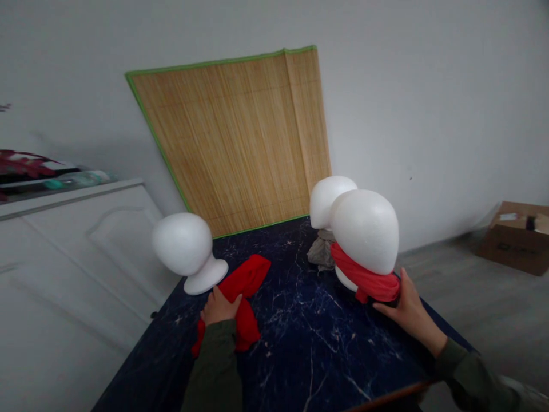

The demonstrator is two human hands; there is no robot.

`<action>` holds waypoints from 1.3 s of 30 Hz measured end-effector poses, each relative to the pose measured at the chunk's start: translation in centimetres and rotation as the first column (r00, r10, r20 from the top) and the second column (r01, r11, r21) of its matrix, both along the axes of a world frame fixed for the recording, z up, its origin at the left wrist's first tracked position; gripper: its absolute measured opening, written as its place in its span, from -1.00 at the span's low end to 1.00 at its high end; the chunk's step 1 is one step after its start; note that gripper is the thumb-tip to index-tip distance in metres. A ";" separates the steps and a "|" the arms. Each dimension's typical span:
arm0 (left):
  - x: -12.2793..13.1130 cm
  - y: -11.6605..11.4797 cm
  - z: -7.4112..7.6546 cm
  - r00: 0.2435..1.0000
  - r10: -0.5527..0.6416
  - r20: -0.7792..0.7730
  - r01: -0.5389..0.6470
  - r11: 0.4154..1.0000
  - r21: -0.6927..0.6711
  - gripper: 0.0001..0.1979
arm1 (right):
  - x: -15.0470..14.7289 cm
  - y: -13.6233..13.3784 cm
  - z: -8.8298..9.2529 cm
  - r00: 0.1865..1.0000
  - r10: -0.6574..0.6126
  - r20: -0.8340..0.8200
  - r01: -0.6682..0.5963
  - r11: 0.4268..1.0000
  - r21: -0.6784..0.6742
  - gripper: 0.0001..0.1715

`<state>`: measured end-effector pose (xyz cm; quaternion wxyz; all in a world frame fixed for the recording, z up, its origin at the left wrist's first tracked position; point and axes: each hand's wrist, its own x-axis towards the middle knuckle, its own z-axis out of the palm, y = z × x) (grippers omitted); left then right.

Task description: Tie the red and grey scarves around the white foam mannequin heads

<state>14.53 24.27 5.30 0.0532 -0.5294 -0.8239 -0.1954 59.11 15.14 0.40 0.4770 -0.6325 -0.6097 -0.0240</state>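
Observation:
A bright red scarf [247,276] lies bunched on the dark blue marbled table, and my left hand [220,306] is closed over its near-left part. Just beyond that hand stands a white foam mannequin head [182,245] with a bare neck. On the right, a coral-red scarf [368,280] is wrapped around the neck of another foam head [366,226]. My right hand [409,315] grips this scarf at its right side, thumb in front; the fingertips are partly hidden behind it. A third foam head [328,197] stands behind, with grey cloth [321,252] around its base.
The marbled table [300,320] meets the wall, where a bamboo mat [235,137] with green edging hangs. A white cabinet [86,252] adjoins the left side, with several items on top. A cardboard box [514,237] sits on the floor at right.

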 end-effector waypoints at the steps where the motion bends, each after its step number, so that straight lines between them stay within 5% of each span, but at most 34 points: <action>1: -0.8 0.0 -0.1 0.998 0.003 0.057 0.000 0.998 -0.059 -0.36 | -0.5 -0.9 -0.2 0.995 -0.092 0.025 0.090 0.995 0.047 0.28; 3: -1.3 0.0 -0.2 0.991 -0.045 0.129 0.058 0.993 -0.101 -0.56 | -2.0 -2.8 0.1 0.989 -0.142 0.047 0.133 0.977 0.165 0.19; 6: 0.1 0.0 0.0 0.963 -0.216 0.161 0.220 0.976 -0.007 -0.75 | -5.2 -4.4 1.8 0.968 0.231 0.097 -0.240 0.965 0.101 -0.23; 9: 3.6 -0.7 -0.1 0.881 -0.430 0.199 0.422 0.903 0.083 -0.81 | -9.6 -2.7 3.9 0.771 0.597 -0.221 -0.635 0.745 -0.204 -0.52; 11: 6.3 -1.9 -0.4 0.770 -0.584 0.258 0.574 0.810 0.122 -0.85 | -12.8 0.3 4.4 0.625 0.508 -0.593 -0.732 0.645 -0.220 -0.48; 13: 8.6 -3.3 -0.8 0.537 -0.739 0.407 0.745 0.642 0.183 -0.85 | -15.7 3.5 4.2 0.355 0.314 -0.881 -0.854 0.492 -0.168 -0.42; 15: 9.9 -4.5 -1.0 0.266 -0.783 0.562 0.832 0.481 0.277 -0.82 | -17.6 6.0 3.4 0.137 0.119 -0.983 -0.924 0.374 -0.083 -0.42; 16: 10.2 -4.8 -1.0 0.193 -0.770 0.608 0.834 0.456 0.312 -0.80 | -18.1 6.8 3.0 0.077 0.051 -0.996 -0.940 0.336 -0.055 -0.46; 18: 10.0 -4.8 -0.9 0.230 -0.745 0.626 0.780 0.526 0.339 -0.78 | -18.4 7.5 2.4 0.022 -0.001 -1.000 -0.950 0.310 -0.021 -0.57; 22: 8.1 -3.6 -0.8 0.454 -0.684 0.571 0.672 0.684 0.284 -0.70 | -17.6 6.7 2.3 -0.135 0.093 -0.986 -0.948 0.277 0.156 -0.60; 26: 8.2 -3.4 -1.5 0.479 -0.734 0.481 0.754 0.625 0.203 -0.58 | -17.7 5.6 2.9 -0.220 0.174 -0.960 -0.943 0.216 0.255 -0.54; 29: 9.1 -3.8 -1.9 0.429 -0.746 0.508 0.770 0.597 0.226 -0.66 | -18.0 5.4 3.0 -0.210 0.168 -0.963 -0.942 0.230 0.245 -0.54; 31: 9.3 -3.6 -2.1 0.353 -0.687 0.635 0.716 0.635 0.289 -0.74 | -18.1 5.5 2.9 -0.208 0.154 -0.966 -0.925 0.289 0.245 -0.54; 35: 8.1 -2.1 -2.1 0.170 -0.536 0.827 0.374 0.812 0.449 -0.68 | -17.8 5.9 2.9 -0.138 0.065 -0.988 -0.880 0.449 0.152 -0.59; 37: 7.3 -1.5 -1.7 0.120 -0.510 0.852 0.240 0.847 0.474 -0.65 | -17.5 6.2 2.8 -0.072 -0.030 -0.997 -0.857 0.514 0.046 -0.59; 39: 6.5 -1.2 -1.0 -0.008 -0.469 0.883 0.141 0.874 0.466 -0.66 | -17.2 6.5 2.8 -0.049 -0.125 -0.991 -0.846 0.533 -0.025 -0.54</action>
